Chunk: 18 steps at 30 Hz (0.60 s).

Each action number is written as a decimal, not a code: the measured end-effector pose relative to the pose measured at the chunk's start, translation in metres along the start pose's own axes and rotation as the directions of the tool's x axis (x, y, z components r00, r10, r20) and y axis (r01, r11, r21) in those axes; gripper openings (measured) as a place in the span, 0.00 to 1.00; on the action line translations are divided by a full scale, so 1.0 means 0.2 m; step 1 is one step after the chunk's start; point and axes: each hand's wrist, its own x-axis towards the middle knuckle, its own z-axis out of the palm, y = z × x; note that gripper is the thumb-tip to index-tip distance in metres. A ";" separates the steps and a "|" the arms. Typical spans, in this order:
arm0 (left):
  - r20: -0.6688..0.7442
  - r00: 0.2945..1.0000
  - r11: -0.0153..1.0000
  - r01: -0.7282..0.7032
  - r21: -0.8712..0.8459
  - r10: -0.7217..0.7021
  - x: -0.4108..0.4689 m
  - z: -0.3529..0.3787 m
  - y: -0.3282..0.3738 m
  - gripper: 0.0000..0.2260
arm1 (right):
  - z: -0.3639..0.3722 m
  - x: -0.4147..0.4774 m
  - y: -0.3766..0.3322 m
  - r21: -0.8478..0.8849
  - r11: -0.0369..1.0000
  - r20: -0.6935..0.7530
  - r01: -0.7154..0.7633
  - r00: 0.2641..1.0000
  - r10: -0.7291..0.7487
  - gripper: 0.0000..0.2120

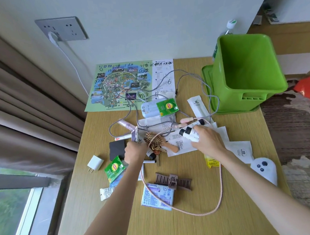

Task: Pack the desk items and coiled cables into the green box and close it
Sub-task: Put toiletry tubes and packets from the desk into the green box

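The green box (246, 70) stands open and empty at the desk's back right, on its lid (207, 80). My right hand (208, 138) grips two small white tubes with black caps (189, 132) above some papers. My left hand (135, 151) holds a small patterned packet (135, 136) beside a wooden hairbrush (153, 140). A pink cable (184, 211) loops across the desk's front. A grey cable (189, 74) trails from the middle to the box.
Scattered on the desk lie a map sheet (122, 83), a blue power bank (150, 109), green tea sachets (114, 168), a white plug (95, 162), a black case (117, 149), a brown hair clip (173, 181), a tissue pack (157, 196) and a white remote (264, 168).
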 end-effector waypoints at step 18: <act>0.091 0.930 0.877 -0.300 -0.376 0.357 -0.21 -0.35 0.32 0.06 | -0.20 0.10 -0.12 0.510 0.857 -0.033 -0.079 0.993 0.111 0.13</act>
